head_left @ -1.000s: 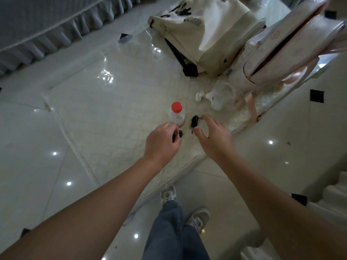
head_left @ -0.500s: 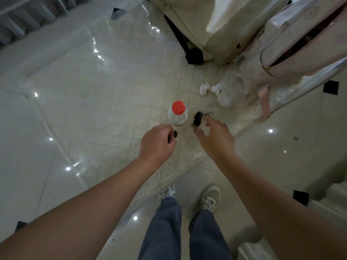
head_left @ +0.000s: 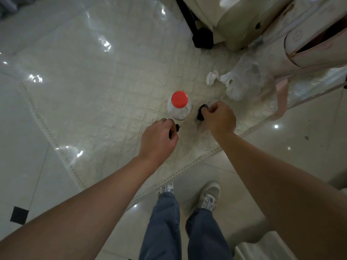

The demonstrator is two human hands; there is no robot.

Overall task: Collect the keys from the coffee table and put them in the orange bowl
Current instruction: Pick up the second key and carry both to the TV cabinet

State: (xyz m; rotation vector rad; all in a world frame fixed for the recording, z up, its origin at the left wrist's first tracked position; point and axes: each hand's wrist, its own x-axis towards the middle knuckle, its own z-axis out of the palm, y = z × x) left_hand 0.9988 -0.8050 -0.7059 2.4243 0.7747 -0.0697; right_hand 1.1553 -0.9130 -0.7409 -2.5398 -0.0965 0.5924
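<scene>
Two black keys lie at the near end of the coffee table (head_left: 97, 102), one on each side of a clear bottle with a red cap (head_left: 179, 106). My left hand (head_left: 158, 140) is closed over the small black key (head_left: 173, 130) just in front of the bottle; only its tip shows past my fingers. To the right of the bottle my right hand (head_left: 219, 119) is closed on the black key fob (head_left: 201, 112), whose upper end sticks out of my fist. No orange bowl is in view.
A cream bag (head_left: 236, 19) and a pink-white bag (head_left: 309, 44) stand at the table's far right, with crumpled tissue (head_left: 213, 76) and clear plastic wrap (head_left: 247, 77) in front of them. Glossy tiled floor surrounds the table; my legs and shoes (head_left: 210, 196) are below.
My right hand went from open beside the key fob to closed around it. My left hand stayed closed on the small key. The view tilted down and closer to the table.
</scene>
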